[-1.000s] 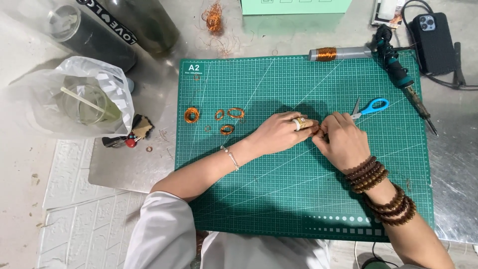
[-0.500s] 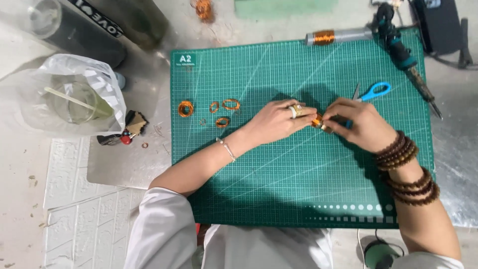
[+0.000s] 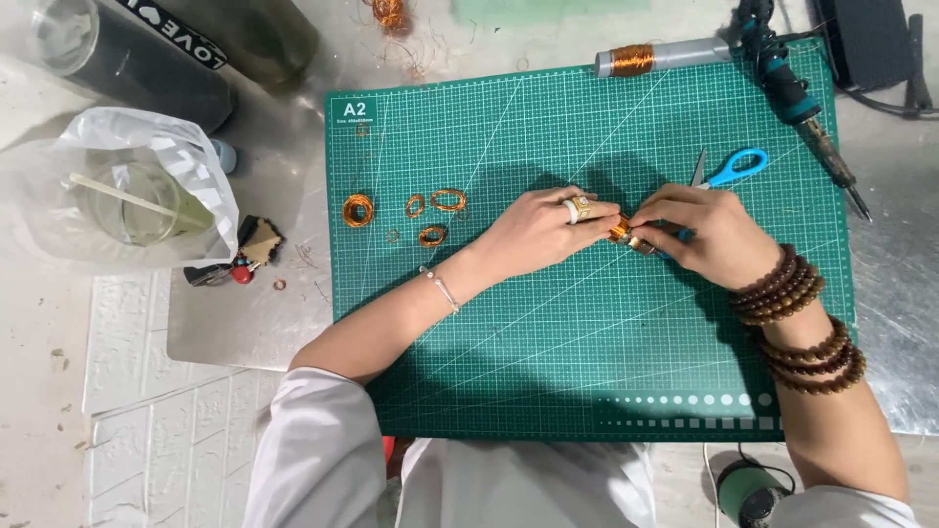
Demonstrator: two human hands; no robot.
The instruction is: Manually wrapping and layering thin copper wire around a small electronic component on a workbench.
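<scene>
Both my hands meet over the middle of a green cutting mat (image 3: 587,352). My left hand (image 3: 538,230), with a ring on one finger, pinches a small copper wire coil (image 3: 620,233) on a thin rod. My right hand (image 3: 709,235), with brown bead bracelets on the wrist, grips the same piece from the right side. Most of the coil is hidden between my fingers. Several small copper wire rings (image 3: 430,210) lie on the mat to the left of my left hand.
Blue-handled scissors (image 3: 729,168) lie just behind my right hand. A soldering iron (image 3: 797,103) and a grey spool of copper wire (image 3: 650,59) sit at the mat's far edge. A plastic bag with a cup (image 3: 127,196), keys (image 3: 235,259) and dark bottles (image 3: 147,59) stand left.
The view has shifted a little, so the mat sits lower and more to the right. My hands stay together on the coil, with small finger movements.
</scene>
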